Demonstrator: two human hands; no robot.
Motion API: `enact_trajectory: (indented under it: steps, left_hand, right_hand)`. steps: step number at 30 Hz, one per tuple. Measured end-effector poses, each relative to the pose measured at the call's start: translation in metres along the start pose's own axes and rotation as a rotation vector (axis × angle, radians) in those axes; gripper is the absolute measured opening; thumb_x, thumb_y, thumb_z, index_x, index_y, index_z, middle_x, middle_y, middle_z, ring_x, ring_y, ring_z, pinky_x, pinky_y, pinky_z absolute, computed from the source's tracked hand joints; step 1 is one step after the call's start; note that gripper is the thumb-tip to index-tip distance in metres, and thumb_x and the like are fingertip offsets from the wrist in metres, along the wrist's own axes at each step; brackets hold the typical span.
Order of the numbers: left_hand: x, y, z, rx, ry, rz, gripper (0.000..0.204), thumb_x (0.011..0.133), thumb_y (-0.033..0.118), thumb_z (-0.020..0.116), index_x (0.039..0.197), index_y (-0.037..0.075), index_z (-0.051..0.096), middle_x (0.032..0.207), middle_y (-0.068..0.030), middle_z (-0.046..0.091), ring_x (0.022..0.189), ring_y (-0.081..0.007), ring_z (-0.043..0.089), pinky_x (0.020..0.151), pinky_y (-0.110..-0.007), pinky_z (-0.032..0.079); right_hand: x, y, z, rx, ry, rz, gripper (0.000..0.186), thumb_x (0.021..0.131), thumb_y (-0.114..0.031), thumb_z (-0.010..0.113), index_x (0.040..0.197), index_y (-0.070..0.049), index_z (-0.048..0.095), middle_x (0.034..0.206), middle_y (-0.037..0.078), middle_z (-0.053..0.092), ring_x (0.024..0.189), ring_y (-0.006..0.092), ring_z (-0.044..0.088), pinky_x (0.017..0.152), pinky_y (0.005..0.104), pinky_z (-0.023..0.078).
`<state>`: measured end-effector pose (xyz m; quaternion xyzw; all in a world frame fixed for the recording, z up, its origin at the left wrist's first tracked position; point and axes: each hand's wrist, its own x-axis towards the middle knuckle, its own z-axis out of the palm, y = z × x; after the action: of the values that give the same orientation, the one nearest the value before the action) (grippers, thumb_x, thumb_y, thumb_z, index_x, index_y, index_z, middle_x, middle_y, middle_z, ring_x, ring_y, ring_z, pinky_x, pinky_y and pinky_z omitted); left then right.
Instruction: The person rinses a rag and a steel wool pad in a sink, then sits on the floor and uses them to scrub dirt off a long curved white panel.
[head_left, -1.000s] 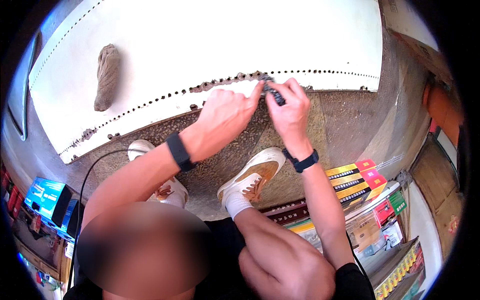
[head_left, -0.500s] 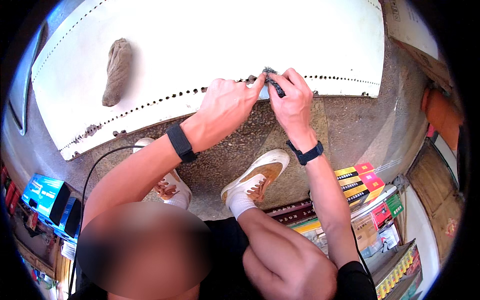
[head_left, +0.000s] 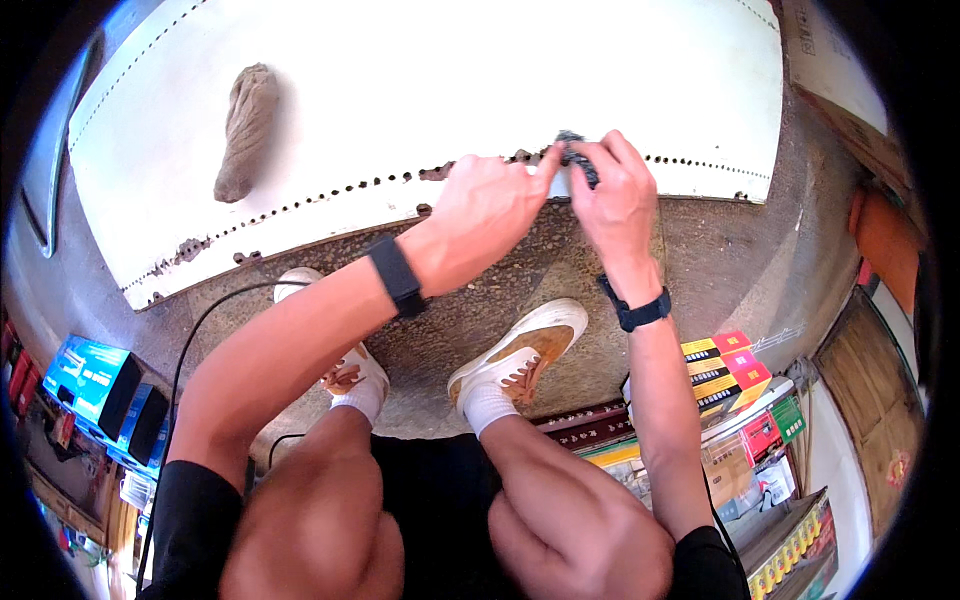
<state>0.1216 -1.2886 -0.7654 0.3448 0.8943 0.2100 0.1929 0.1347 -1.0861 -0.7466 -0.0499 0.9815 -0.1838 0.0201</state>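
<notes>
Seen from the head camera, the person is crouching over a white panel lying on the rough floor. The right hand is pinching a small dark pad against the panel's near edge, its grip closed on the pad right at the row of small holes. The left hand is closing in just beside that grip, its fingertips touching the pad from the left, but whether they are actually clamping it is not clear.

With both hands crowding so small a pad on a thin edge, I judge that the pad could be slipping out of the grip and dropping to the floor below it, or that knuckles could be scraping on the rusty holes.

Away from the grip, a brown rag is lying on the panel, well to the left. Nearer the person, two shoes are standing on the floor, a black cable is trailing left, and coloured boxes are stacking up on the right.
</notes>
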Motion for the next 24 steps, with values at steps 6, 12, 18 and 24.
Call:
enact_trajectory:
  steps: [6, 12, 18, 24]
  left_hand:
    - [0.008, 0.011, -0.009, 0.004, 0.028, -0.02, 0.071, 0.097, 0.008, 0.071, 0.165, -0.002, 0.056, 0.067, -0.0105, 0.073, 0.056, -0.0245, 0.072, 0.053, -0.04, 0.054]
    - [-0.02, -0.004, -0.005, 0.05, 0.039, -0.057, 0.069, 0.097, 0.009, 0.07, 0.163, -0.003, 0.058, 0.065, -0.0097, 0.072, 0.053, -0.025, 0.07, 0.053, -0.04, 0.055]
    - [-0.01, 0.006, -0.007, 0.078, -0.011, -0.067, 0.068, 0.097, 0.01, 0.07, 0.163, -0.004, 0.058, 0.066, -0.0103, 0.073, 0.058, -0.0259, 0.074, 0.056, -0.04, 0.057]
    - [-0.025, -0.002, -0.007, 0.049, -0.007, -0.057, 0.072, 0.096, 0.01, 0.071, 0.165, -0.004, 0.056, 0.065, -0.011, 0.072, 0.059, -0.028, 0.075, 0.06, -0.043, 0.059]
  right_hand:
    - [-0.007, -0.005, 0.011, 0.045, 0.065, 0.018, 0.026, 0.087, -0.001, 0.085, 0.112, 0.0, 0.084, 0.096, 0.012, 0.068, 0.088, 0.031, 0.071, 0.077, 0.0439, 0.06]
    - [-0.003, -0.018, 0.02, 0.125, 0.017, -0.056, 0.025, 0.087, -0.001, 0.084, 0.112, -0.001, 0.085, 0.093, 0.011, 0.067, 0.086, 0.0304, 0.07, 0.076, 0.0445, 0.06]
    - [0.001, -0.023, 0.014, 0.075, 0.003, -0.038, 0.025, 0.086, -0.002, 0.084, 0.111, -0.002, 0.085, 0.095, 0.011, 0.067, 0.088, 0.0305, 0.07, 0.077, 0.044, 0.06]
    - [0.002, -0.024, 0.014, 0.099, -0.038, -0.057, 0.023, 0.086, -0.003, 0.085, 0.109, -0.002, 0.086, 0.095, 0.01, 0.068, 0.088, 0.0296, 0.071, 0.077, 0.0429, 0.061]
